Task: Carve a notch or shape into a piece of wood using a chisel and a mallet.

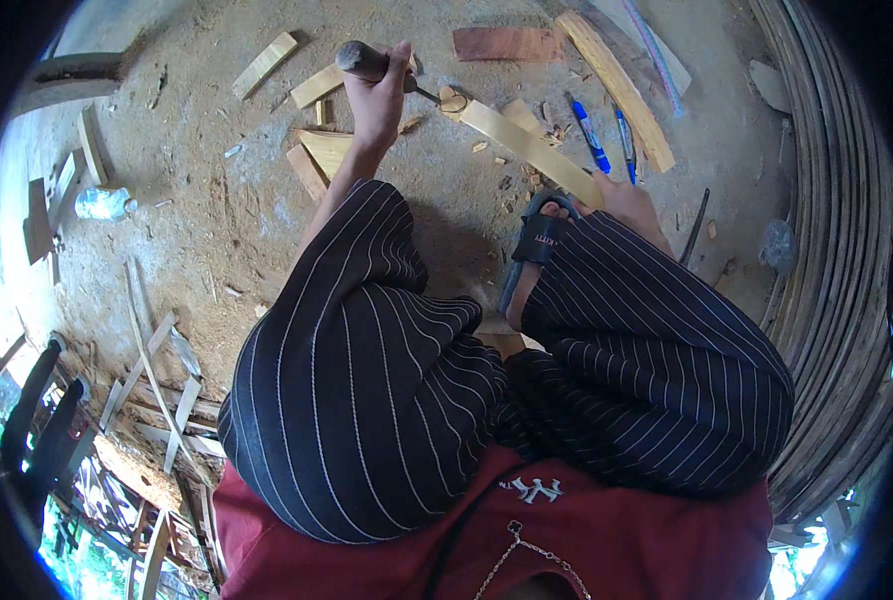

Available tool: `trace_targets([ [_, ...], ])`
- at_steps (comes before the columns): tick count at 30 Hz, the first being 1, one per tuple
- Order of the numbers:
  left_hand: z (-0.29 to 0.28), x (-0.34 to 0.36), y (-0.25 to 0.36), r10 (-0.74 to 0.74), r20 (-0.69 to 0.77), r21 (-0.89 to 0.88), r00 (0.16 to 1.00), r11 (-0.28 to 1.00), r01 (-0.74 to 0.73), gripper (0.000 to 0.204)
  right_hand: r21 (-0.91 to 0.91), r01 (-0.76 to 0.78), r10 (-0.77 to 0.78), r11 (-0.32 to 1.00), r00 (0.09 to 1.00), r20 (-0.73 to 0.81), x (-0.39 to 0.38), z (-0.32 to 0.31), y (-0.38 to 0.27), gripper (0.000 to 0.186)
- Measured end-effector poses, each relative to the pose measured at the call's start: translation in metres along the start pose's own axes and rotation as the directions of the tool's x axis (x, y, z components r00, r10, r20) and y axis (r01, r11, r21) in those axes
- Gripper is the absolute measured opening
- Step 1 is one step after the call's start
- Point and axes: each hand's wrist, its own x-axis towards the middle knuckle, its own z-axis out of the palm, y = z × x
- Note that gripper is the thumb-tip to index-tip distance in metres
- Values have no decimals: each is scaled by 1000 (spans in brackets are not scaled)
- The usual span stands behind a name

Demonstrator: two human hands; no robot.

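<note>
Left hand [378, 100] fingers clenched round dark-handled chisel [371, 62] | right hand [626, 200] fingers hidden, grip unclear, at pale flat wood strip [531, 150]

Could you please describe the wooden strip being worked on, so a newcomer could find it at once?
Start at the dusty ground ahead of the knees. The pale wooden strip runs diagonally from the right hand toward the tool in the left hand. Unlike the scattered offcuts, it is held.

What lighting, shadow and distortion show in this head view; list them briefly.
Head view: soft daylight on the dirt floor, a dim shadow beneath the striped knees; fisheye bends the stacked boards at the right and blackens the corners; the left hand on its wooden-handled tool and the wooden strip stay sharp; bright glare lower left.
</note>
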Motion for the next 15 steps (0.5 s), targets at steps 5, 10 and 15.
trace_targets([
  [5,-11,-1,1,-43,-54,27,998,999,44,18,-16,-93,94,996,991,100,2,-10,-13,47],
  [10,-15,-3,-7,-74,-61,31,995,997,76,15,-37,-53,55,998,997,58,3,-6,-8,46],
  [15,-4,-10,-8,-66,-92,-95,994,994,58,22,-21,-49,50,999,998,45,3,-5,-6,45],
])
